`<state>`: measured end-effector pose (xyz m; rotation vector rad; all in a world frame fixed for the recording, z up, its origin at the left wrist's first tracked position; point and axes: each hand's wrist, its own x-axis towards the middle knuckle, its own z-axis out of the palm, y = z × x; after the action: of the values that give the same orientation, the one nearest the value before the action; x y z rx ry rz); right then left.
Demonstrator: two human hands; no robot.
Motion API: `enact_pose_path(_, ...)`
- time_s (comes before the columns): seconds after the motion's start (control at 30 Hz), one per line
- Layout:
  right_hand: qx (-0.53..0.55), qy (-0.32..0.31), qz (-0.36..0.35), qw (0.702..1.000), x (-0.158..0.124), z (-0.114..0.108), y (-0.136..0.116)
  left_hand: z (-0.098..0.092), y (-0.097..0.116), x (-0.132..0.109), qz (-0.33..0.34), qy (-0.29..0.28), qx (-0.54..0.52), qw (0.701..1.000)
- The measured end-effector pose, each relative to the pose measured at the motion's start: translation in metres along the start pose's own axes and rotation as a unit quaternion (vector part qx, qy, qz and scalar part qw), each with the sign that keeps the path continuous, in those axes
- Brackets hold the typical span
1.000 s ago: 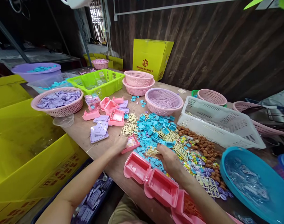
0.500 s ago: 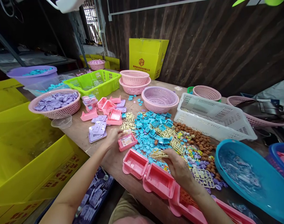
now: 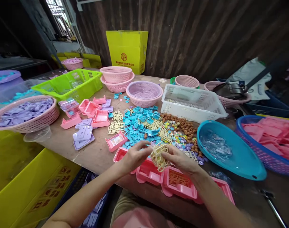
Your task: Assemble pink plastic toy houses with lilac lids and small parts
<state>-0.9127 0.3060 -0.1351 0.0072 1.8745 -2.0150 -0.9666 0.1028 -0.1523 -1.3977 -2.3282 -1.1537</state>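
Both hands meet above the near table edge around a cream plastic parts frame (image 3: 159, 155). My left hand (image 3: 134, 155) pinches its left side and my right hand (image 3: 180, 159) grips its right side. Under them stands a row of pink trays (image 3: 149, 172), one (image 3: 179, 182) with a frame lying inside. A small pink tray (image 3: 116, 140) with a printed insert lies apart to the left of the hands. Beyond lies a pile of blue pieces (image 3: 141, 123), more cream frames (image 3: 116, 126), brown beads (image 3: 184, 126) and small coloured bits.
A blue basin (image 3: 232, 152) of clear parts sits at right, beside a blue basket (image 3: 272, 142) of pink pieces. Behind are a white crate (image 3: 192, 101), pink baskets (image 3: 144, 93), a green crate (image 3: 68, 84), purple lids (image 3: 81, 137). A yellow bin (image 3: 23, 177) stands at left.
My left hand let go of the small pink tray and came over to my right hand. My right hand lifted the cream frame off the pile. The view swung right.
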Motion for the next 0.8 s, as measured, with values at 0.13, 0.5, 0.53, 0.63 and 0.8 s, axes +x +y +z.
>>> enact_pose_path(0.13,-0.026,0.056,-0.044,0.997,-0.014,-0.014,0.003,0.015,0.008,0.022,-0.176,-0.029,-0.261,0.949)
enact_pose_path(0.5,-0.245,0.361,-0.122,0.891,-0.07,-0.071,0.018,0.104,-0.017,0.075,-0.191,-0.378,0.077,0.903)
enact_pose_path(0.53,-0.249,0.358,-0.114,0.893,-0.073,-0.07,0.022,0.111,-0.017,0.077,-0.182,-0.388,0.081,0.9)
enact_pose_path(0.63,-0.242,0.334,-0.09,0.906,-0.078,-0.066,0.031,0.122,-0.02,0.082,-0.164,-0.403,0.078,0.897)
enact_pose_path(0.8,-0.21,0.264,-0.061,0.939,-0.073,-0.062,0.035,0.109,-0.026,0.091,-0.162,-0.392,0.03,0.905)
